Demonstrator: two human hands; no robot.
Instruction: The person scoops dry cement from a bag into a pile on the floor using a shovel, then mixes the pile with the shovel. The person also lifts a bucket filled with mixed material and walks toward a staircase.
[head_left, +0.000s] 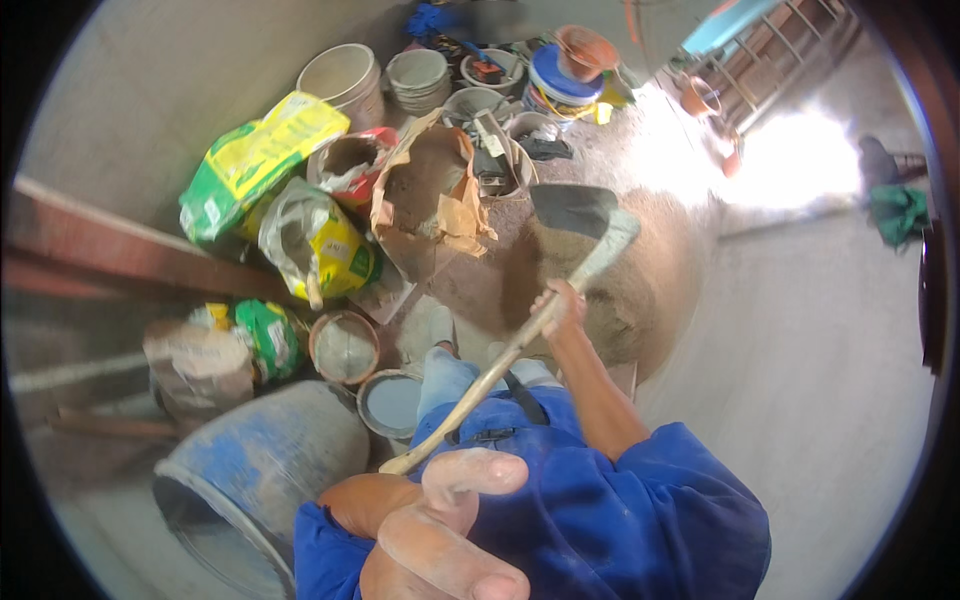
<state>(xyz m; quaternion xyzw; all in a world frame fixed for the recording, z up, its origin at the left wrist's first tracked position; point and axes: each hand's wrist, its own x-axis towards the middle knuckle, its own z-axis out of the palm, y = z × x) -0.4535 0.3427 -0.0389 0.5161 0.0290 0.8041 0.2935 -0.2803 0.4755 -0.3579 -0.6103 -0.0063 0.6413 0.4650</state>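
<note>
My right hand [561, 308] is wrapped round the upper handle of a hoe [490, 376]. The long wooden shaft slants across my front from lower left to upper right. Its wide dark blade [572, 208] points away from me, above a heap of sand [610, 310]. Close to the camera, my left hand [445, 530] is raised with its fingers bent and spread apart, holding nothing. The handle's lower end lies just beyond it, seemingly by my left forearm.
A blue barrel [270, 440] lies on its side at left, beside a bucket of greyish liquid [392, 402]. Ahead stand a torn paper sack [425, 200], yellow-green bags [265, 160] and several buckets [340, 78]. A wall [790, 360] bounds the right; a ladder [770, 60] leans farther back.
</note>
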